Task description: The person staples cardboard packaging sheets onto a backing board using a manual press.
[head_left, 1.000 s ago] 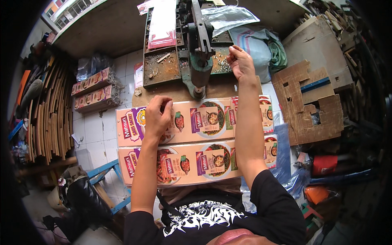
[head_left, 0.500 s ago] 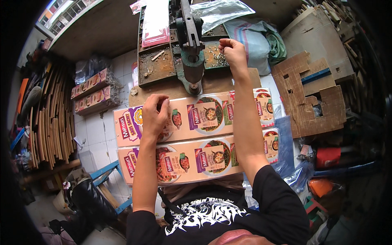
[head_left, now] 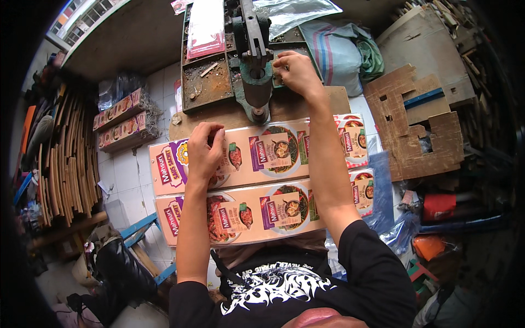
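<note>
Two long laminated printed strips in peach with food pictures lie in front of me: the far strip [head_left: 240,169] just before a green hand-lever eyelet press [head_left: 257,92], the near strip [head_left: 257,218] closer to my body. On the left part of the far strip rests my left hand [head_left: 205,153], its fingers curled and bunched; what they hold, if anything, is hidden. My right hand [head_left: 301,75] is right beside the press column, over the right-hand section of the metal tray. Its thumb and fingertips are pinched together, and anything between them is too small to make out.
A metal tray [head_left: 208,101] with small bits surrounds the press; a white and pink sheet [head_left: 206,33] lies on it. Bundled printed strips [head_left: 123,112] sit on the tiles at left. Stacked boards [head_left: 71,164] flank me left, cut brown boards [head_left: 404,142] and a sack [head_left: 331,54] right.
My right hand has moved left from the small metal pieces in the tray to beside the press column, still pinched. The left hand stays on the far strip.
</note>
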A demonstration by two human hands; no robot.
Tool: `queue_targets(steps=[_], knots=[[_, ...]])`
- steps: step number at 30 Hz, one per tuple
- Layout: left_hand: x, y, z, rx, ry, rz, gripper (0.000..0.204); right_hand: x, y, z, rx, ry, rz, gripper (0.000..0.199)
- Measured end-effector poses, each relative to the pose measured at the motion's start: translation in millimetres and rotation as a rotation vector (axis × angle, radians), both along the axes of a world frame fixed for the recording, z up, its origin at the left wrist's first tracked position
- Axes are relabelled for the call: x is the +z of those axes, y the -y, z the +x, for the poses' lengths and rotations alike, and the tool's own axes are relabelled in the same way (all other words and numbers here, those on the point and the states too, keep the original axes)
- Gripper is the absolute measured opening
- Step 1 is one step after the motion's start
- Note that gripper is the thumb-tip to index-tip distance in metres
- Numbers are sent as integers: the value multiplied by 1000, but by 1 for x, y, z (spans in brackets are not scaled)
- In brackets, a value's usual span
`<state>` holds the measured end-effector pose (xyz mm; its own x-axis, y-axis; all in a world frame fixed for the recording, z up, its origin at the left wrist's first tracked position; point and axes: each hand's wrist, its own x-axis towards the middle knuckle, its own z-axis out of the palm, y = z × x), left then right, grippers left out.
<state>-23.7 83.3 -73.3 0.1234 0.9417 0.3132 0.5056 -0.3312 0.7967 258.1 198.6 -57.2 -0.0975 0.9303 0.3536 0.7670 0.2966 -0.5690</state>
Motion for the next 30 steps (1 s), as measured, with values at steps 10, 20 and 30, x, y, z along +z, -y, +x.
queue_targets(steps=[10,20,30], knots=[[-1,-1,-1,-12,-56,39,12,-2,-2,-8,32,51,-43,20],[6,1,1,-29,-106,94,10,7,3,-2,-37,-46,-64,13],[0,0,-1,-31,-68,69,11,-1,0,13,-116,-51,96,13]])
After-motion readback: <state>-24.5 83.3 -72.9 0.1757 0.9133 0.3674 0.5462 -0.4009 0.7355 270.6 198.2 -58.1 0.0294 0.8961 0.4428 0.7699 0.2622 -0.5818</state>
